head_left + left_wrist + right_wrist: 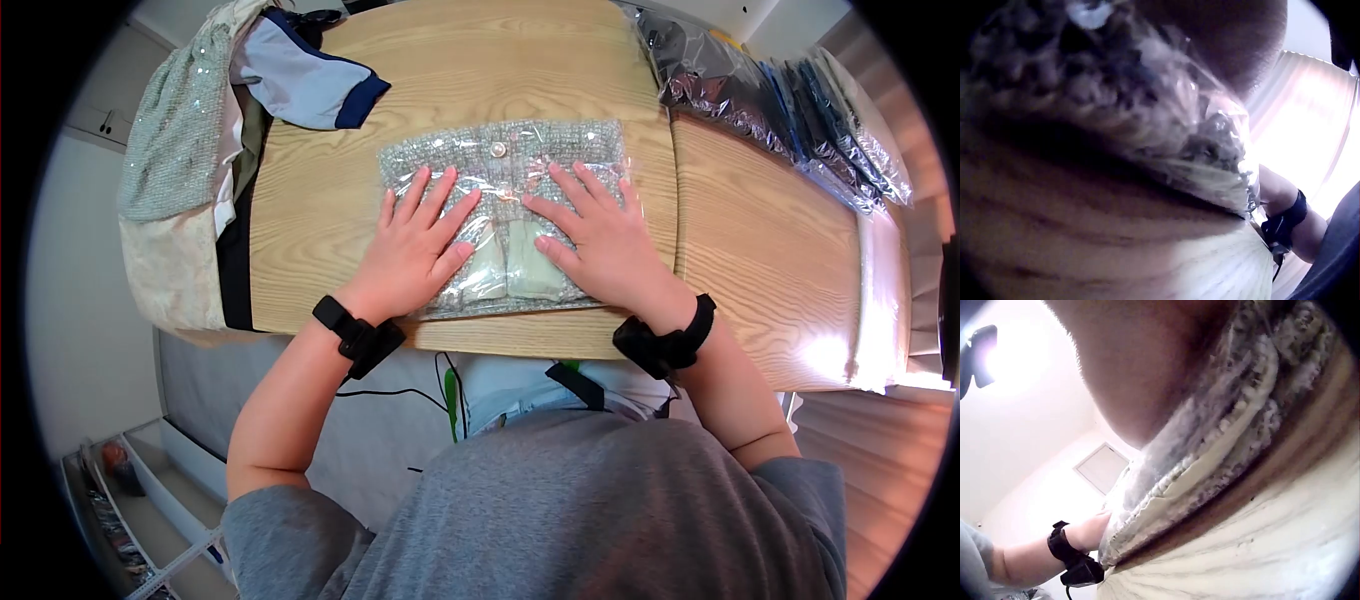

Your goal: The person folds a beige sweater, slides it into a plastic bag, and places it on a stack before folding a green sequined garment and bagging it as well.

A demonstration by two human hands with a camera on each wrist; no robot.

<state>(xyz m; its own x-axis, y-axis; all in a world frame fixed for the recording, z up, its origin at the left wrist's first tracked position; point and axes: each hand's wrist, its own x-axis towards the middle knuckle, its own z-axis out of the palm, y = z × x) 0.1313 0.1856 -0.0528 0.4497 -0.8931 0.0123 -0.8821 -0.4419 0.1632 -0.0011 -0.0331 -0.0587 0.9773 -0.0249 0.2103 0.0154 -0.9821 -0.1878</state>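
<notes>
A folded grey-green tweed garment in a clear plastic bag [500,180] lies flat near the table's front edge, a round pearly button at its top middle. My left hand [410,250] rests on the bag's left half, fingers straight and spread. On its right half lies my right hand [605,240], likewise spread flat. Between the two hands, pale green cloth shows through shiny plastic. In the left wrist view the bagged garment [1179,125] bulges over the wood under my palm. The right wrist view shows the garment's layered folds [1210,462] from the side.
Sequined and cream garments [175,150] drape over the table's left edge, beside a grey-blue piece with navy trim [305,75]. Several bagged dark clothes [720,85] lie at the back right. A clear plastic stack [880,300] lines the right edge. Cables [400,393] hang below the table.
</notes>
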